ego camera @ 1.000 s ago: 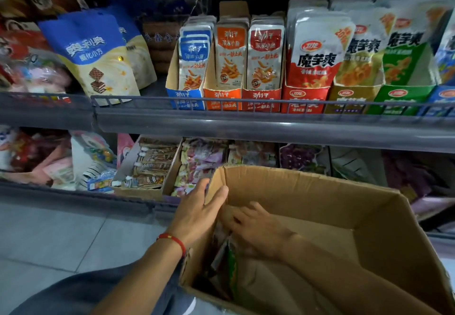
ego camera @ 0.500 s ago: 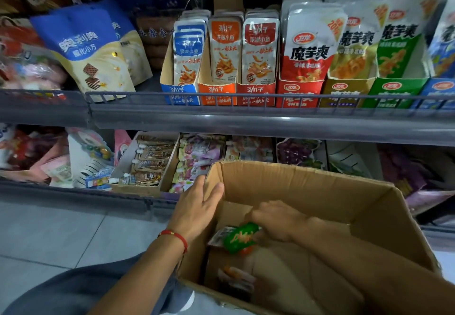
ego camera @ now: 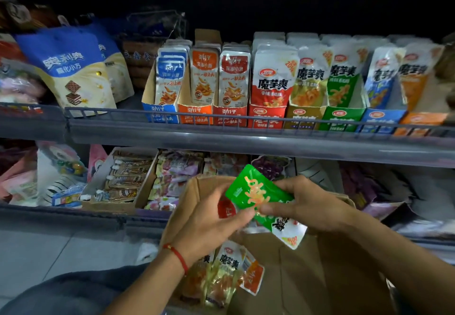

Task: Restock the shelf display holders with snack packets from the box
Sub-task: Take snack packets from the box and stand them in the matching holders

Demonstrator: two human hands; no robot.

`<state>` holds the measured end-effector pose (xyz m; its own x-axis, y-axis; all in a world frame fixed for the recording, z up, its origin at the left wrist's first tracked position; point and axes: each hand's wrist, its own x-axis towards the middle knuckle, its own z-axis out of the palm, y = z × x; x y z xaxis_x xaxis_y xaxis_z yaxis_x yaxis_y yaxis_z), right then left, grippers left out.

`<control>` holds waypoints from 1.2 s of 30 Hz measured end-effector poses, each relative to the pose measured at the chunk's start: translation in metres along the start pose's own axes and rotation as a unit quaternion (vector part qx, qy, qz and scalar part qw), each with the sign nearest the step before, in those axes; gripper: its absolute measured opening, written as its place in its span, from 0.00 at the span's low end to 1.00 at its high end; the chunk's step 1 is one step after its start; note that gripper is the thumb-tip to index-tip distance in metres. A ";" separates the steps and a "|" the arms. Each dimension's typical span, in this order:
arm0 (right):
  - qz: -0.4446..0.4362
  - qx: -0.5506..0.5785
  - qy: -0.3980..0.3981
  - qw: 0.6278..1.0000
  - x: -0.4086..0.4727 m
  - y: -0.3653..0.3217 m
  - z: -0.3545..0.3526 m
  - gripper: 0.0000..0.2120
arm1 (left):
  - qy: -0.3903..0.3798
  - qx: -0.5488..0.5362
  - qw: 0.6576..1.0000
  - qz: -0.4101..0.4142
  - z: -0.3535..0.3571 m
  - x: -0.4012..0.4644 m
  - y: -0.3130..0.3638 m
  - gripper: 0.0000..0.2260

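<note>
I have both hands on a green snack packet (ego camera: 256, 193) held above the open cardboard box (ego camera: 320, 273). My right hand (ego camera: 312, 204) grips it from the right side, thumb across the front and fingers curled behind. My left hand (ego camera: 209, 221), the one with the red cord (ego camera: 177, 255) at the wrist, pinches the packet's lower left edge; a bit of red packaging shows between those fingers (I cannot tell whether it is a second packet). The green packet is tilted, its white end hanging down toward the box's middle.

More packets (ego camera: 229, 273) lie loose in the box near its left wall, under my left wrist.

On the upper shelf (ego camera: 246, 140), behind its wire front rail, a row of display holders stands side by side, each with upright packets: blue, orange and red ones, then the wider ones. The green holder (ego camera: 341, 117) sits toward the shelf's right end, between a brown one and a blue one.
</note>
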<state>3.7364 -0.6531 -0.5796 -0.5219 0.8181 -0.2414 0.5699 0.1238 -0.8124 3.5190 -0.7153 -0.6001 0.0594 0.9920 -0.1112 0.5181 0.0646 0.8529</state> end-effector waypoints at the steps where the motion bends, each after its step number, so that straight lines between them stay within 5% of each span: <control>1: 0.006 0.037 0.002 0.999 -0.003 0.000 0.001 0.09 | -0.007 -0.052 0.999 -0.015 0.002 0.003 0.001 0.14; 9: 0.022 0.093 0.148 0.984 -0.009 0.005 -0.020 0.12 | 0.062 -0.142 0.988 -0.014 0.006 0.027 0.006 0.11; 15: 0.076 0.292 0.058 0.952 -0.041 0.001 -0.051 0.18 | 0.106 -0.148 0.982 -0.042 0.010 0.032 0.013 0.08; 18: 0.074 0.084 0.163 0.980 -0.062 0.005 -0.072 0.13 | 0.117 -0.160 0.979 -0.054 0.011 0.034 0.016 0.07; 20: 0.074 -0.096 0.277 0.953 -0.071 0.009 -0.089 0.10 | 0.115 -0.185 0.974 -0.053 0.011 0.037 0.021 0.09; 25: 0.012 -0.228 0.432 0.872 -0.084 -0.024 -0.136 0.19 | 0.077 -0.287 0.954 -0.028 0.005 0.045 0.039 0.11; 29: 0.066 -0.326 0.355 0.874 -0.062 -0.065 -0.183 0.19 | 0.070 -0.376 0.924 -0.013 -0.003 0.047 0.046 0.12; 32: 0.138 -0.404 0.267 0.864 -0.043 -0.091 -0.206 0.30 | 0.081 -0.400 0.913 -0.015 -0.007 0.049 0.044 0.13; 36: 0.104 -0.456 0.290 0.835 -0.028 -0.114 -0.224 0.22 | 0.089 -0.415 0.905 -0.011 -0.013 0.051 0.041 0.13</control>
<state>3.8279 -0.5643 -0.3614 -0.1063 0.9767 0.1862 0.9943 0.1043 0.0207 3.5320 -0.6610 -0.5638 -0.1200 0.9865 -0.1113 -0.3065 0.0698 0.9493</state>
